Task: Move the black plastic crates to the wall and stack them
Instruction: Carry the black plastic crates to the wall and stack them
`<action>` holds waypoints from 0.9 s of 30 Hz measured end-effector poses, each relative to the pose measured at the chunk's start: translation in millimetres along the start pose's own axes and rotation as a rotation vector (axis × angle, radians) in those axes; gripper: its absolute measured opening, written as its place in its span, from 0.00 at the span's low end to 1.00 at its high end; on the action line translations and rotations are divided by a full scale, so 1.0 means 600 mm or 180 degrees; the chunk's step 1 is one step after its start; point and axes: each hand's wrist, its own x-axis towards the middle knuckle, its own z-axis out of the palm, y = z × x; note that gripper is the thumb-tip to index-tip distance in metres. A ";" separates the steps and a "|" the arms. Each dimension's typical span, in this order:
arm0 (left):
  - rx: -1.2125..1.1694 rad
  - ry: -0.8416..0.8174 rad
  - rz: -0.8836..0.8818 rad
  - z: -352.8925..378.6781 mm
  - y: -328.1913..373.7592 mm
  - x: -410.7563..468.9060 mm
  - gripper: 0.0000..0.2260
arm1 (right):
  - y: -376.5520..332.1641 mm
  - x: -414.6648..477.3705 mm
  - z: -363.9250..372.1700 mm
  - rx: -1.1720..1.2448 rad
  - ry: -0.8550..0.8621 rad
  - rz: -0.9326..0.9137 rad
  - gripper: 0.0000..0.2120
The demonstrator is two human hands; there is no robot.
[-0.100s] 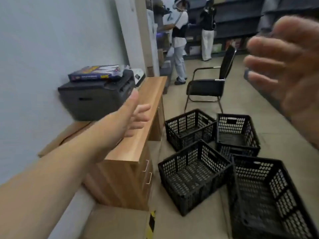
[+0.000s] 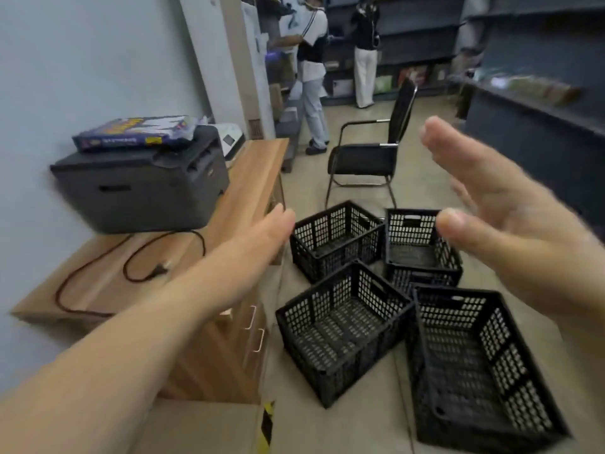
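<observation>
Hovering over the near edge of the wooden cabinet (image 2: 252,172), the left hand (image 2: 262,232) is hanging with its fingers straight and is holding nothing. The right hand (image 2: 510,244) is hanging higher and further right, its fingers spread and straight, likewise gripping nothing; it is blurred. Below the hands, four black crates are sitting upright on the floor (image 2: 419,188), open tops up, in a loose cluster right of the cabinet. The far-left crate (image 2: 337,257) and the far-right crate (image 2: 409,224) are standing side by side, and the near-middle crate (image 2: 370,290) and the near-right crate (image 2: 510,355) are sitting just beside each other in front of them. The cabinet is standing between the crates and the pale wall (image 2: 65,60) on the left. A dark printer (image 2: 140,188) is resting on the cabinet with a colourful box (image 2: 137,134) lying on top, and a loose cable (image 2: 131,267) is curling beside it. A black chair (image 2: 366,158) is standing beyond the crates, and two people (image 2: 311,60) are standing far off by the shelves (image 2: 540,132).
</observation>
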 end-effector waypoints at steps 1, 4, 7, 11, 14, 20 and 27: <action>0.0388 -0.0117 -0.0140 0.020 -0.005 0.023 0.20 | 0.027 0.003 0.005 -0.0596 -0.0187 0.0275 0.33; 0.1696 -0.0125 -0.0023 0.102 -0.015 0.101 0.36 | 0.160 0.010 -0.002 -0.1925 -0.0469 0.1028 0.37; 0.2225 0.0033 0.0031 0.160 -0.041 0.190 0.37 | 0.266 0.037 -0.025 -0.2630 -0.0671 0.1518 0.38; 0.2418 0.0326 0.0130 0.232 -0.057 0.316 0.34 | 0.392 0.085 -0.062 -0.2976 -0.0722 0.1955 0.39; 0.2497 0.0355 0.0020 0.277 -0.070 0.406 0.35 | 0.476 0.124 -0.089 -0.3053 -0.0795 0.2208 0.38; 0.2334 0.0178 -0.0194 0.339 -0.104 0.543 0.35 | 0.619 0.187 -0.114 -0.3066 -0.1042 0.2455 0.38; 0.2295 0.0039 -0.0219 0.361 -0.172 0.665 0.36 | 0.741 0.248 -0.102 -0.2943 -0.1152 0.2716 0.38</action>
